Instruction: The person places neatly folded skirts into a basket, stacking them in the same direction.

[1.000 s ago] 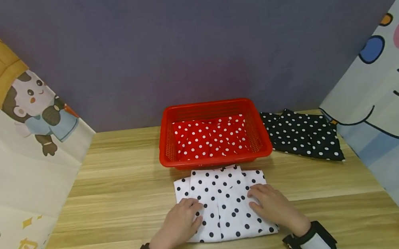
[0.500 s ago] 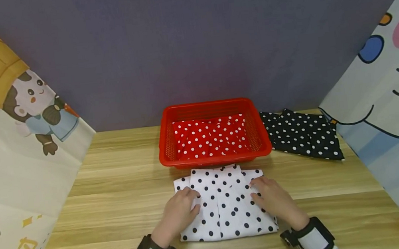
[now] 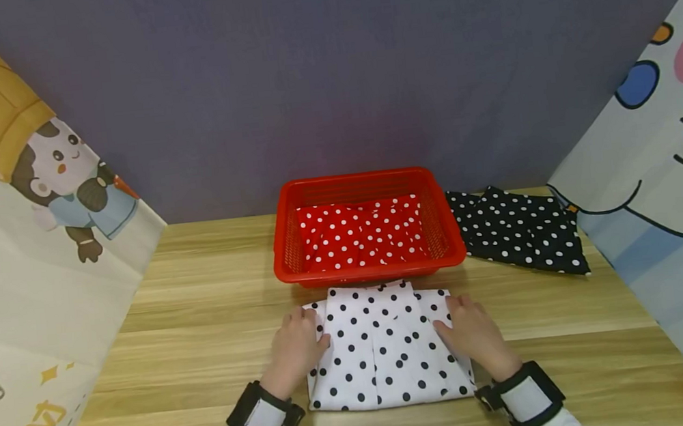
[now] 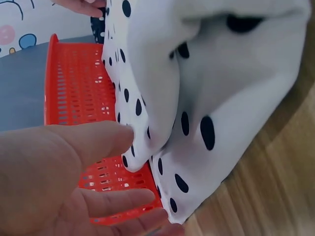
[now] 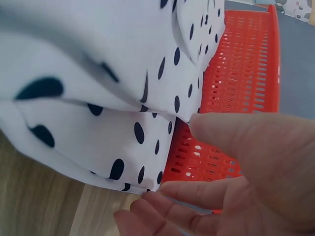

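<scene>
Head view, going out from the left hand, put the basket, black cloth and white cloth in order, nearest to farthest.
1. White cloth: nearest, with the left hand at its left edge.
2. Basket: ahead, just beyond the white cloth.
3. Black cloth: farthest, off to the basket's right.

One red basket (image 3: 372, 272) is standing on one desk (image 3: 202, 308). Three polka-dot cloths are lying around or in it: one red cloth (image 3: 361, 235) is resting inside the basket, one black cloth (image 3: 519, 231) is lying just to the basket's right, and one white cloth (image 3: 386, 353) is spreading out before the basket. Two hands, one left hand (image 3: 295, 348) and one right hand (image 3: 475, 332), are showing in front of the basket, and two wrist straps (image 3: 265, 418) are sitting farther from it. One grey backdrop (image 3: 328, 70) is rising behind the basket, while two printed sheets (image 3: 28, 291) are flanking it, one per side.
</scene>
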`<state>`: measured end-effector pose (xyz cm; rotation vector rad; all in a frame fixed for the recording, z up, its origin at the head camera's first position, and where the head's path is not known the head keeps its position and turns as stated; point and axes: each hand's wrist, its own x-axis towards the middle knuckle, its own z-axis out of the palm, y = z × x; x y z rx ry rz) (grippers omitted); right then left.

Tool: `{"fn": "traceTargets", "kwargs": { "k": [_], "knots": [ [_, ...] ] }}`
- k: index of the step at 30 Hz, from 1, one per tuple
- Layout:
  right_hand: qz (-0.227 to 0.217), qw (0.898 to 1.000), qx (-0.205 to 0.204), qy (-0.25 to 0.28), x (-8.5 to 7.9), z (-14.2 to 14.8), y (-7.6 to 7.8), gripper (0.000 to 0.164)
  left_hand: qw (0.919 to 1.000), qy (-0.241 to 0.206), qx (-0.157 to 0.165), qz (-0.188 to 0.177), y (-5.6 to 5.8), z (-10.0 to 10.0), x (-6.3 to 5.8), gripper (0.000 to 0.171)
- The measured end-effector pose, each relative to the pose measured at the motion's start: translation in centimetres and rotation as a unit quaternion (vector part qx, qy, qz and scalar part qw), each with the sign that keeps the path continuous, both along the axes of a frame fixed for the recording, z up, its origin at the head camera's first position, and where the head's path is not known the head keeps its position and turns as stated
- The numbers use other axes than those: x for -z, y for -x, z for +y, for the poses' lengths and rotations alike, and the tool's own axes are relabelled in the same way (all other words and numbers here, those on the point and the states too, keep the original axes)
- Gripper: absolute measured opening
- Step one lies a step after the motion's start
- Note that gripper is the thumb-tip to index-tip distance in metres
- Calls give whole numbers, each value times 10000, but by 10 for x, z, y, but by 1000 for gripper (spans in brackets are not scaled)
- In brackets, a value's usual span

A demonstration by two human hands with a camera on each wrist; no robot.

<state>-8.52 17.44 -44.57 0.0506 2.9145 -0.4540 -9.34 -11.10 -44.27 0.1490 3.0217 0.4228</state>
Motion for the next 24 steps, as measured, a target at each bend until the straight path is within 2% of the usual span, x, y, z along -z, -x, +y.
{"fn": "traceTargets", "kwargs": {
  "k": [7,16,24],
  "knots": [
    [-226,9997,95,-96,-1,-2,3,65,9987,88,-300,-413,6,-1,0,56],
    [-515,9986,120,-79,6,-3,2,68,9953,191,-555,-771,6,3,4,51],
    [-462,9988,172,-63,12,-5,4,70,9925,-268,-767,-917,5,8,5,50]
  ]
}}
